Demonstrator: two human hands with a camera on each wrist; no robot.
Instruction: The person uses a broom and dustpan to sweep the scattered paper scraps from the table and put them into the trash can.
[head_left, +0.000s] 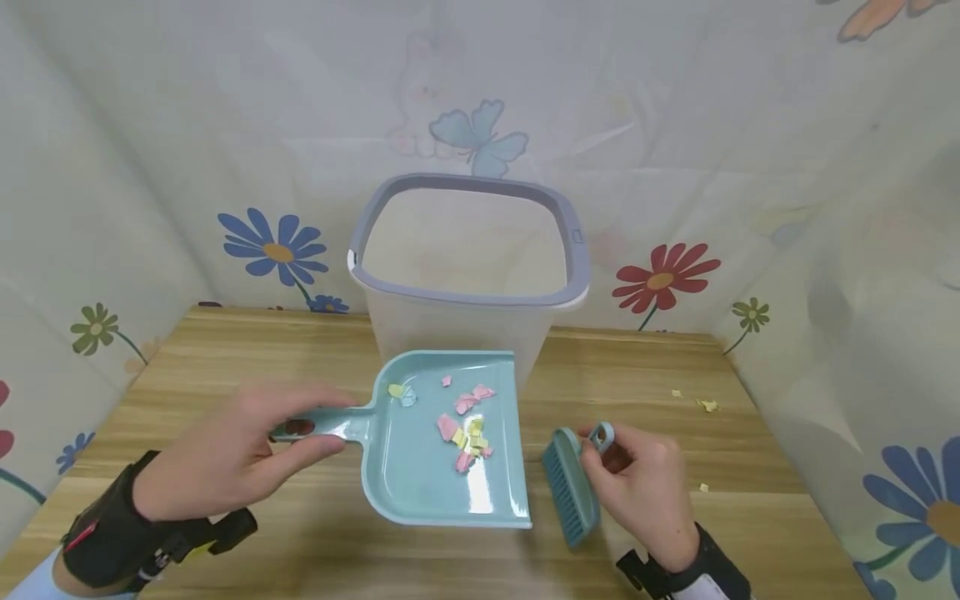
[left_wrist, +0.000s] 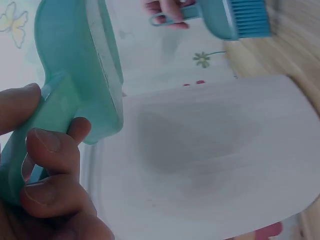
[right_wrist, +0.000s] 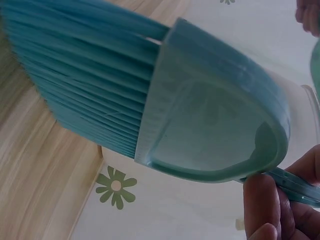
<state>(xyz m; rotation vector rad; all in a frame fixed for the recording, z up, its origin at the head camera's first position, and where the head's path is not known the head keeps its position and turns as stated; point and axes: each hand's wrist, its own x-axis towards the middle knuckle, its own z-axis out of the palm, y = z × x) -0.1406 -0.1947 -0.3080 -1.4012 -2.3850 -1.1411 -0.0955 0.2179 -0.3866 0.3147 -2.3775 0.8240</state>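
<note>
My left hand (head_left: pixel 247 446) grips the handle of a light blue dustpan (head_left: pixel 420 475), held level in front of the bin. Pink, yellow and blue paper scraps (head_left: pixel 465 429) lie on the pan. In the left wrist view the dustpan (left_wrist: pixel 75 45) shows its underside and the fingers curled round its handle. To the right of the pan's open edge, my right hand (head_left: pixel 645 479) pinches the handle of a small teal hand brush (head_left: pixel 572 487), bristles pointing down and left. The right wrist view shows the brush (right_wrist: pixel 215 120) close up, with thumb and fingers at its handle.
A white bin (head_left: pixel 465 329) with a grey-blue rim (head_left: pixel 468 296) stands behind the dustpan at the back of the wooden table (head_left: pixel 262 350). A few yellow scraps (head_left: pixel 707 406) lie on the table at right. Flower-printed cloth (head_left: pixel 675 125) encloses the back and sides.
</note>
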